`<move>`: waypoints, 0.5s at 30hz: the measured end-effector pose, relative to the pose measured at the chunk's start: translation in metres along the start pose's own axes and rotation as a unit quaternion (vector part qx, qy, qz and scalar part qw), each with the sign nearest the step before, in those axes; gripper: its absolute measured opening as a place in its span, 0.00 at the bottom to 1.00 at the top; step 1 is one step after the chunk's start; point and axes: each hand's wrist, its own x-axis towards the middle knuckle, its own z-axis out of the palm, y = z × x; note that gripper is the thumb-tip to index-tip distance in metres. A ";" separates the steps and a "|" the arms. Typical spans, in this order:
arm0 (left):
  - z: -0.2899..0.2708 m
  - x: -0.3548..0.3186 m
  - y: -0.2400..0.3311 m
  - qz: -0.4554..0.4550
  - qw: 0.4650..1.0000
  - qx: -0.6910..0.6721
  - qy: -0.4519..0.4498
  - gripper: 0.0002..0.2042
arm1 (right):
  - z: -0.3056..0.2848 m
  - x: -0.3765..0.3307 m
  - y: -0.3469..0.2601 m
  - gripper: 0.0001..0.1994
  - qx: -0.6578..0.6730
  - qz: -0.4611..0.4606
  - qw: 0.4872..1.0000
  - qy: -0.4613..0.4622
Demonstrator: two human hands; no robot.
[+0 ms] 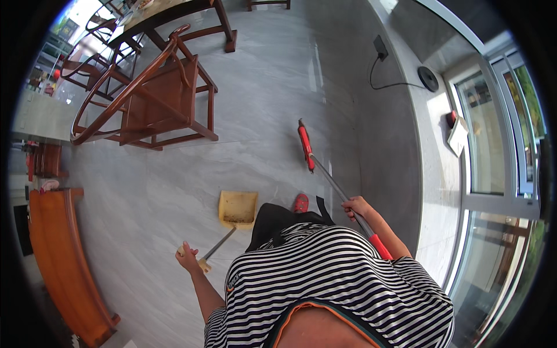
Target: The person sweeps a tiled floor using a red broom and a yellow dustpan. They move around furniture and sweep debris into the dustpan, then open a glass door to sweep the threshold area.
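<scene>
My right hand [357,207] is wrapped round the grey pole of a broom [306,145]. Its narrow red head rests on the floor ahead of me, and a red grip covers the pole's near end beside my body. Out to the left, my left hand [188,257] is closed on the cream end of a dustpan's handle. That dustpan [239,203] is yellow and sits on the floor, with dark debris along its near side. A grey stick joins its pan to the grip. My fingers partly hide the grip.
A wooden armchair [159,101] stands at far left, near a table [156,11]. An orange-brown wooden furniture piece [67,261] lines the left side. On the right, a wall with a socket [380,46] and cable meets a window ledge [429,145]. My red shoe [301,203] shows below.
</scene>
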 end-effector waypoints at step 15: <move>0.267 0.147 0.192 0.421 0.869 0.252 0.056 0.17 | 0.051 0.142 -0.282 0.11 0.076 0.096 0.992 0.017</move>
